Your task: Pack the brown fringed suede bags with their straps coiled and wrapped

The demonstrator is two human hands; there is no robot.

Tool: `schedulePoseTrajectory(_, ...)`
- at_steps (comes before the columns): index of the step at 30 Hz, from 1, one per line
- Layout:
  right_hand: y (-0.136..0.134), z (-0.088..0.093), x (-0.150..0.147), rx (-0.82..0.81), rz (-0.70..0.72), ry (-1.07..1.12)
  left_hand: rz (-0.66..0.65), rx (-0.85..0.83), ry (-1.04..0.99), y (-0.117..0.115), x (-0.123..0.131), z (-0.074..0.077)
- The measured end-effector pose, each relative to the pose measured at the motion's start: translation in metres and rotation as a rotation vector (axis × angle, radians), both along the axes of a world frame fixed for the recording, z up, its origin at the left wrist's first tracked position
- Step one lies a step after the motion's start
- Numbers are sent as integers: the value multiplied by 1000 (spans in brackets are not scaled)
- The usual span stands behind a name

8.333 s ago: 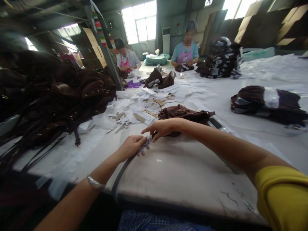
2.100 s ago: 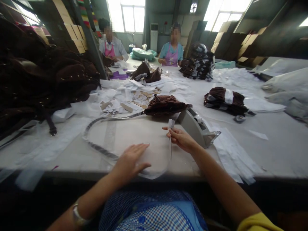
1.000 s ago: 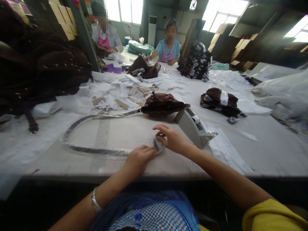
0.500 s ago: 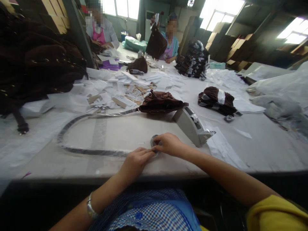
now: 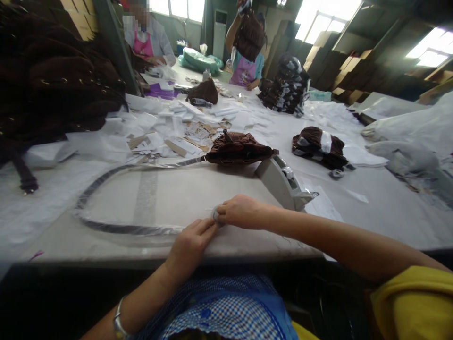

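Observation:
A dark bag strap (image 5: 120, 229) sheathed in clear plastic loops across the table from a brown handbag (image 5: 240, 150). Its near end is a small coil (image 5: 215, 214), partly hidden by my fingers. My right hand (image 5: 242, 211) is closed around this coil. Just left of it, my left hand (image 5: 191, 243) is closed over the strap, fingers together and pointing at the coil; its grip is partly hidden. Beyond my right hand stands a grey tape dispenser (image 5: 283, 182), close to the handbag's right end.
Paper and card scraps (image 5: 173, 137) lie behind the strap. A folded brown bag (image 5: 320, 146) is at the right, and a dark heap of bags (image 5: 53, 80) rises at the left. Across the table, one co-worker (image 5: 150, 42) sits and another (image 5: 244, 71) lifts a brown bag.
Both my hands have shifted left along the table with the coil. The strap's loop has slid slightly left. The co-worker at the back has raised the brown bag higher.

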State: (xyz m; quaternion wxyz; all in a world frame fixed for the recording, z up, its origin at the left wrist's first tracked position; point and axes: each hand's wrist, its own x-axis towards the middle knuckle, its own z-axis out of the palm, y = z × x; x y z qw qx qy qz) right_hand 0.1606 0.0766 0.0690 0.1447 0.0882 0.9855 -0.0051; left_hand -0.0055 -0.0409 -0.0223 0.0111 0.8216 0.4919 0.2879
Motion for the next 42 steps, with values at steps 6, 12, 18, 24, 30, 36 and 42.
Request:
schedulePoseTrajectory(6, 20, -2, 1, -55, 56, -27, -61, 111, 107, 7, -11, 0)
schedulePoseTrajectory(12, 40, -22, 33, -384, -113, 363, -55, -27, -3, 19, -14, 5)
schedulePoseTrajectory(18, 13, -55, 56, -618, -499, 744, -11, -93, -48, 21, -10, 5)
schedulePoseTrajectory(24, 2, -60, 61, -542, -433, 751, -47, -53, 27, 21, -10, 4)
schedulePoseTrajectory(30, -6, -53, 59, -93, -252, 613, -84, -47, 18, 24, -13, 7)
schedulePoseTrajectory(36, -3, -61, 63, -14, -109, 548, -94, -105, -39, 26, -16, 8)
schedulePoseTrajectory(42, -11, -66, 59, 94, -180, 610, -100, -90, -24, 29, -16, 7)
